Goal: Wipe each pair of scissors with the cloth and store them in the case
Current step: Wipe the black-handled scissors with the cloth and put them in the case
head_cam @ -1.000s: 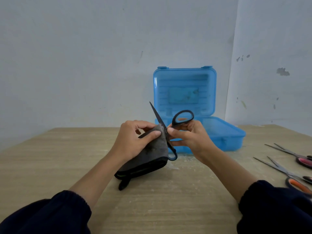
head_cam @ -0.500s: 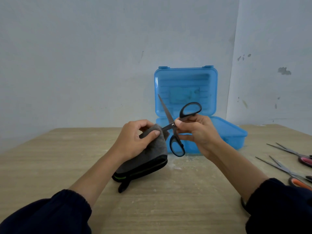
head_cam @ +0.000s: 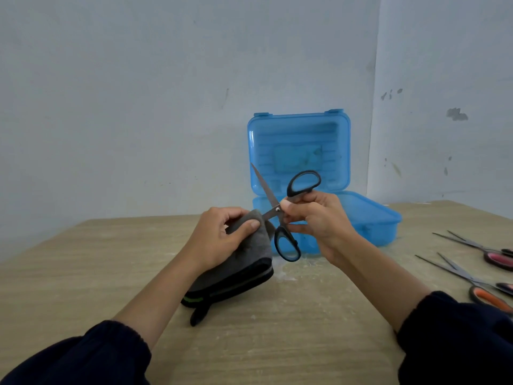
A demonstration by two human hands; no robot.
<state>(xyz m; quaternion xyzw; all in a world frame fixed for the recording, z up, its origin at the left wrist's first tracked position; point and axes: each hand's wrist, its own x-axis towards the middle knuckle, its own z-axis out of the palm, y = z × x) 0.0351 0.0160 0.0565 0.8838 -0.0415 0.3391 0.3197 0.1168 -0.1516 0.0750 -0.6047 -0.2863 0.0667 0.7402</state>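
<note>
My right hand [head_cam: 313,218] grips black-handled scissors [head_cam: 280,209] near their pivot, blades spread apart. One blade points up and left in front of the case lid. The other blade runs into the grey cloth [head_cam: 249,251], which my left hand [head_cam: 219,237] pinches around it. The cloth's dark edge hangs down to the wooden table [head_cam: 291,343]. Behind the hands stands the blue plastic case [head_cam: 369,220], its lid upright against the wall.
Two more pairs of scissors lie on the table at the right: one with pink handles [head_cam: 497,258], one with orange handles [head_cam: 488,297], both open with blades pointing left. A pale wall rises close behind the table.
The scissors have opened wider and tilted, the upper handle loop rising to the right. My right hand shifted slightly right. My left hand keeps pinching the cloth over the lower blade.
</note>
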